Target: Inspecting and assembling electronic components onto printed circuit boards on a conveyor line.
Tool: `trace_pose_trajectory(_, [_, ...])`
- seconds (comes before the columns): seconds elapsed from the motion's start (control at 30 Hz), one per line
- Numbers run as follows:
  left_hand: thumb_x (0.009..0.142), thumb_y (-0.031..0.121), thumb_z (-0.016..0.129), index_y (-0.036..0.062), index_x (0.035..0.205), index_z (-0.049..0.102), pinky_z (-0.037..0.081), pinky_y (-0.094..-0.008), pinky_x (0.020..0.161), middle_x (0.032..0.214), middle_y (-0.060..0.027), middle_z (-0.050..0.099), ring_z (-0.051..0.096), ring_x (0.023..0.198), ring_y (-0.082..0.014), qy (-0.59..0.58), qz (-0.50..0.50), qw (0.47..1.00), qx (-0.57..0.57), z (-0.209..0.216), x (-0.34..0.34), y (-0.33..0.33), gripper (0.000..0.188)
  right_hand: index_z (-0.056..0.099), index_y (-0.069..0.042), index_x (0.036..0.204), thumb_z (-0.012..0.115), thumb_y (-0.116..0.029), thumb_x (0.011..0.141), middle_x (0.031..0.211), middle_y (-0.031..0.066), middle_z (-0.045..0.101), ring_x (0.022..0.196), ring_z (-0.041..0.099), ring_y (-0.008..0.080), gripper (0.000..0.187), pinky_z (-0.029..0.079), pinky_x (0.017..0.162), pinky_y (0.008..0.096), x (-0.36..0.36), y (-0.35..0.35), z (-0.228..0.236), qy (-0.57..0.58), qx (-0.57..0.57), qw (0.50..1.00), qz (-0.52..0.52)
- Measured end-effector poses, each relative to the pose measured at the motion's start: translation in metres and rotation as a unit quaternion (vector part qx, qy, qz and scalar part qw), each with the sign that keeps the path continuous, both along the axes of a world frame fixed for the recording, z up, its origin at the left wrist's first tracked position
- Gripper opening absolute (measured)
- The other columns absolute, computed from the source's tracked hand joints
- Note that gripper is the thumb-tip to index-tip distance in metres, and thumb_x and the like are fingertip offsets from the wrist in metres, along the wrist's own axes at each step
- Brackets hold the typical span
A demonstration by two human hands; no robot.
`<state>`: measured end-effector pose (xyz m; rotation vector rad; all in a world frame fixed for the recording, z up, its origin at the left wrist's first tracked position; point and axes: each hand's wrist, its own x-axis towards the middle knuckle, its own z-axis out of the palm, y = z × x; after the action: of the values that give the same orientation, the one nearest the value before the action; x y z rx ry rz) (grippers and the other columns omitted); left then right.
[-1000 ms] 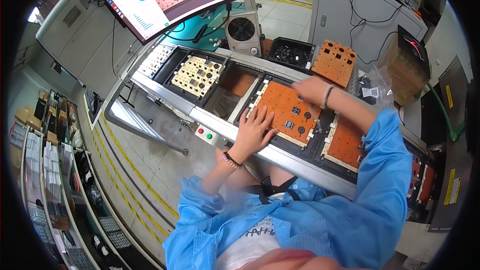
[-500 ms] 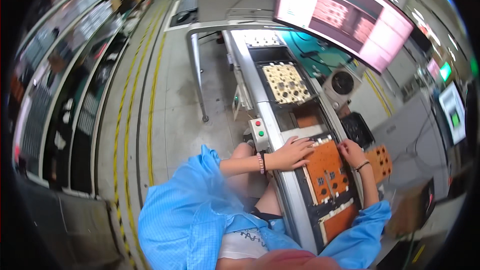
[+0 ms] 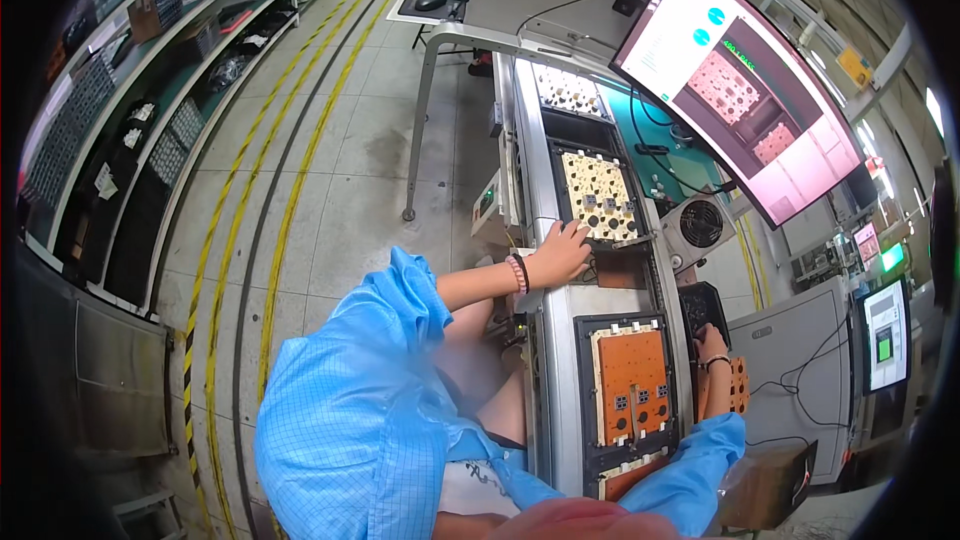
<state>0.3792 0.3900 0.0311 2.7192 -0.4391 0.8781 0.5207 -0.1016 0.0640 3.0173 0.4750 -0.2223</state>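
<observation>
My left hand is at the left rail of the conveyor, fingers spread, fingertips by the near left corner of a cream circuit panel in a black carrier. I see nothing held in it. My right hand is across the conveyor at the near end of a black bin, its fingers curled together; anything between them is too small to make out. Between my arms lies an orange circuit panel in a black carrier frame, with several dark square and round parts on its nearer half.
Another orange panel sits right of my right wrist. A blower-like unit with a round black grille stands beside the conveyor. A tilted monitor hangs over the far right. Shelving lines the left, beyond yellow floor lines.
My left hand has left the orange panel and moved away from me to the cream panel. My right hand has gone from the orange panel's right edge to the black bin. The view has shifted.
</observation>
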Motion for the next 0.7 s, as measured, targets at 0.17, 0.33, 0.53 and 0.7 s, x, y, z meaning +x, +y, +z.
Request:
trace_pose_trajectory(0.17, [0.087, 0.034, 0.068, 0.0064, 0.093, 0.065, 0.039, -0.0528, 0.099, 0.117, -0.0135, 0.059, 0.049, 0.122, -0.0330, 0.041, 0.000, 0.999, -0.005, -0.002, 0.009, -0.002, 0.028, 0.060, -0.006, 0.095, 0.077, -0.009, 0.082, 0.092, 0.0136, 0.070, 0.093, 0.067, 0.0348, 0.021, 0.054, 0.082, 0.0445, -0.012, 0.010, 0.009, -0.038, 0.036, 0.999, -0.003])
trace_pose_trajectory(0.33, [0.088, 0.034, 0.067, 0.0078, 0.091, 0.065, 0.035, -0.0594, 0.105, 0.109, -0.0115, 0.060, 0.050, 0.120, -0.0317, 0.028, -0.001, 1.000, -0.002, -0.003, 0.008, -0.008, 0.027, 0.060, -0.006, 0.096, 0.075, -0.010, 0.084, 0.092, 0.0142, 0.068, 0.093, 0.066, 0.0359, 0.020, 0.053, 0.081, 0.0451, -0.021, 0.019, 0.018, -0.052, 0.019, 0.998, -0.009])
trace_pose_trajectory(0.53, [0.089, 0.034, 0.066, 0.0087, 0.091, 0.065, 0.035, -0.0597, 0.105, 0.104, -0.0108, 0.061, 0.050, 0.121, -0.0315, 0.068, -0.014, 0.997, -0.018, -0.008, 0.008, -0.009, 0.026, 0.059, -0.005, 0.096, 0.071, -0.010, 0.088, 0.094, 0.0138, 0.065, 0.092, 0.065, 0.0351, 0.016, 0.052, 0.081, 0.0459, -0.028, 0.031, 0.027, -0.094, 0.030, 0.995, 0.018])
trace_pose_trajectory(0.7, [0.089, 0.033, 0.066, 0.0095, 0.088, 0.066, 0.036, -0.0540, 0.099, 0.094, -0.0097, 0.063, 0.054, 0.108, -0.0284, -0.038, -0.033, 0.998, -0.022, -0.007, 0.004, -0.014, 0.024, 0.058, -0.006, 0.096, 0.070, -0.012, 0.088, 0.095, 0.0131, 0.066, 0.093, 0.065, 0.0352, 0.016, 0.052, 0.081, 0.0457, -0.031, 0.031, 0.026, -0.101, 0.027, 0.994, 0.016])
